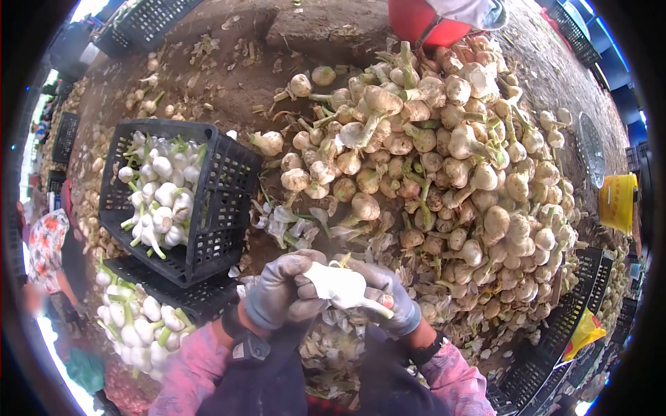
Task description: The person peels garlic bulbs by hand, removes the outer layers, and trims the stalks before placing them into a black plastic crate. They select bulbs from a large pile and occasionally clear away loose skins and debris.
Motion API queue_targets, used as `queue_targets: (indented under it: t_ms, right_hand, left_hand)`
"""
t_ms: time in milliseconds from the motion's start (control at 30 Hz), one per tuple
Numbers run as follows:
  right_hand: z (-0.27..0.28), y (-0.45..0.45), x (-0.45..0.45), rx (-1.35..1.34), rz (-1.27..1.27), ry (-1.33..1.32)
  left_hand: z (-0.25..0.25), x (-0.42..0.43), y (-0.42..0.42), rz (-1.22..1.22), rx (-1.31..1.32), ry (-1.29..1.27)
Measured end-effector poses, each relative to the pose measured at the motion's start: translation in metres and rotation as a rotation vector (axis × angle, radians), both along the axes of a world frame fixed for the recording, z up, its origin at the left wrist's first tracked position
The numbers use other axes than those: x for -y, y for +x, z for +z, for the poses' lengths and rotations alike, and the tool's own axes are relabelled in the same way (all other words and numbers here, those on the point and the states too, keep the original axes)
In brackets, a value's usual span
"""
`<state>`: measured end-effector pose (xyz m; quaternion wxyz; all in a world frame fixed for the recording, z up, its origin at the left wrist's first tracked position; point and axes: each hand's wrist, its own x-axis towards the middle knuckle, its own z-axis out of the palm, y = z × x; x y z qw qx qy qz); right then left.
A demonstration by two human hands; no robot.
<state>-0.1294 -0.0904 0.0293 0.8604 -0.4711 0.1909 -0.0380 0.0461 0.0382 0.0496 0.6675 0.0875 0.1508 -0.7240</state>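
Between my gloved hands, above my lap, is a white garlic bulb with its short stem pointing down to the right. My left hand has its fingers curled at the bulb's left side, by a white flap of skin. The right hand wraps round the other side, partly hidden by the bulb. Just beyond lies a big heap of unpeeled garlic, soil-stained and with stems on. To the left, a black plastic crate contains clean white garlic bulbs.
More white bulbs lie at lower left beside another black crate. A red bucket stands behind the heap. On the right are a yellow container and a black crate. Another person is at far left.
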Motion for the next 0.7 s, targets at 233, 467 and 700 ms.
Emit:
queue_targets:
  t_ms: [233,467,700]
  right_hand:
    - [-0.001,0.002,0.005,0.120,-0.023,0.244]
    - [-0.038,0.005,0.018,0.292,-0.426,0.627]
    - [-0.027,0.008,0.003,0.076,-0.550,0.578]
  left_hand:
    - [-0.006,0.006,0.004,-0.049,0.309,0.088]
    - [0.026,0.001,0.008,-0.175,0.713,0.110]
    - [0.005,0.024,0.012,-0.434,2.675,0.083]
